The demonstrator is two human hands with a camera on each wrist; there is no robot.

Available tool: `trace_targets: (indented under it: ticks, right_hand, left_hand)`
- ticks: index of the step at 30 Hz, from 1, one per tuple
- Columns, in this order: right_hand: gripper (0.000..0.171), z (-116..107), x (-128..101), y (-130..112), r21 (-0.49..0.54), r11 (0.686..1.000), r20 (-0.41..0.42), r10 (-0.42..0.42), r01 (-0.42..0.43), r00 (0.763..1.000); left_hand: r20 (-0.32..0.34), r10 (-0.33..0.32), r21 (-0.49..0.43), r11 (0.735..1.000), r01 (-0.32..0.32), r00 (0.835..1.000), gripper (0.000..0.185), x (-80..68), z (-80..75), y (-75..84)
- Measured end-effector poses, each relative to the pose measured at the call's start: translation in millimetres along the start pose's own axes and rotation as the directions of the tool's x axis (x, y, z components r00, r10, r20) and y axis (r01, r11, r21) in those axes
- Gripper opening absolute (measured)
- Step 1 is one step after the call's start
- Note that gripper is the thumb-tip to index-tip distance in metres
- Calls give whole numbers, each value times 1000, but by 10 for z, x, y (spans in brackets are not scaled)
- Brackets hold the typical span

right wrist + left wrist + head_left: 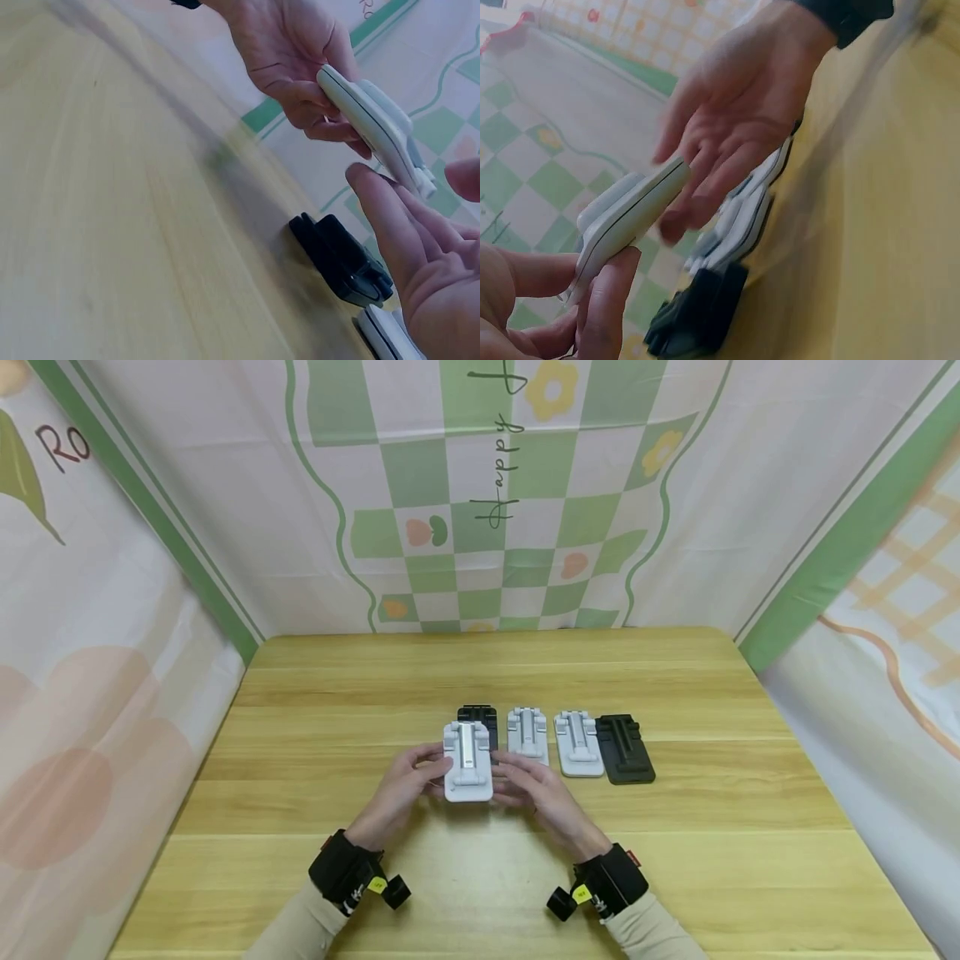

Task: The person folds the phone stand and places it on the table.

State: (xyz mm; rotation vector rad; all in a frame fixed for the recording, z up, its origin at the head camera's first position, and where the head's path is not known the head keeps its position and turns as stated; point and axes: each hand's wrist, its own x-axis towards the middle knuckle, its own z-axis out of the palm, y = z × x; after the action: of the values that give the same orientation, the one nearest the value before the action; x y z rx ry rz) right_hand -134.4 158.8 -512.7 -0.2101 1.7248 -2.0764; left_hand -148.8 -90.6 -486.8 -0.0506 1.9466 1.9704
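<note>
Wooden table [300, 760], left hand [400, 791] holding white stand [468, 762], right hand [542, 793] alongside

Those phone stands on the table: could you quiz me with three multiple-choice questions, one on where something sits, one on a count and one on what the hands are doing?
1. Where is the black stand at the row's end?
A. far right
B. far left
C. on top of a white stand

2. How many stands are there in all?
A. three
B. five
C. seven

3. What is the state of the white stand between the hands?
A. lying flat on the table
B. held up off it
C. tucked under a sleeve

Answers: 1 A, it closes the row on the right. 2 B, three white and two black show. 3 B, the left hand holds it off the table, the right hand beside it.
</note>
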Motion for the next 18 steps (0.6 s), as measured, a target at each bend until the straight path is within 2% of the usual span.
trace_targets:
  ticks: [7, 18]
  right_hand:
    - [57, -33, -7, 12, -89, 994, 0, -68, 68, 998]
    - [58, -64, -52, 41, -89, 992, 15, -94, 95, 995]
  left_hand:
    - [-107, 5, 37, 999, -1, 994, 42, 77, -213, 59]
    - [-134, 7, 94, 996, 6, 991, 44, 261, -478, 127]
